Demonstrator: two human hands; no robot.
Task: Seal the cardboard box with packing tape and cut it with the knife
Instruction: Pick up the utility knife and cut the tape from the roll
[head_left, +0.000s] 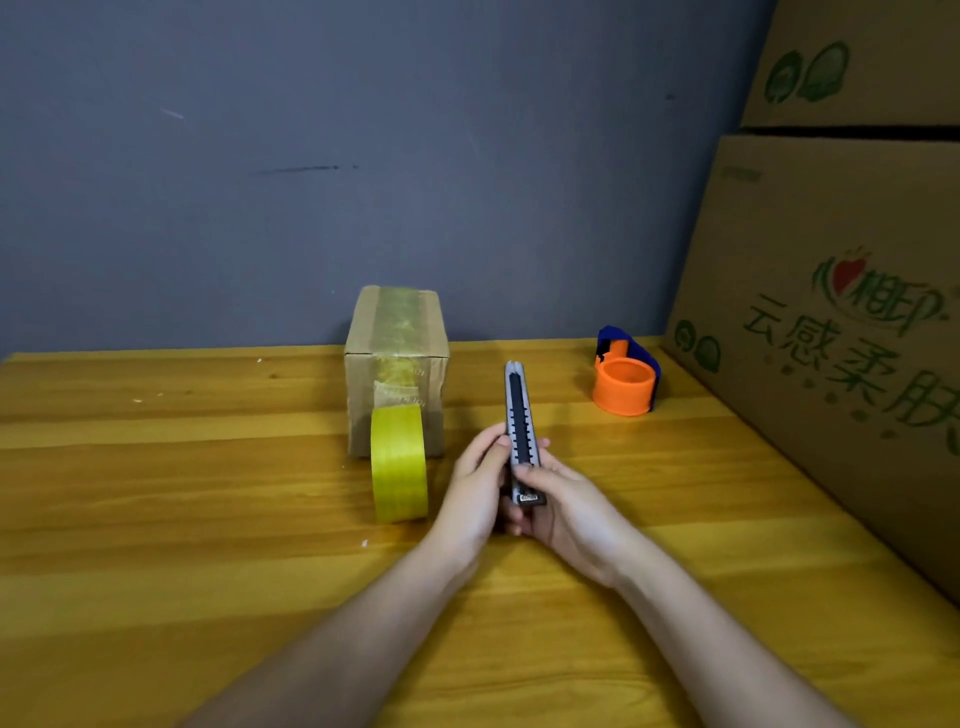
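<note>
Both hands, left (475, 486) and right (563, 506), are gripping a grey-and-black utility knife (521, 428) above the wooden surface (208, 493), near a taped brown cardboard box (397, 332) and yellow tape roll (399, 462).

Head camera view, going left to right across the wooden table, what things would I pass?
Yellow tape roll standing in front of the small taped cardboard box → utility knife held in both hands → orange and blue tape dispenser → large printed cartons.
</note>
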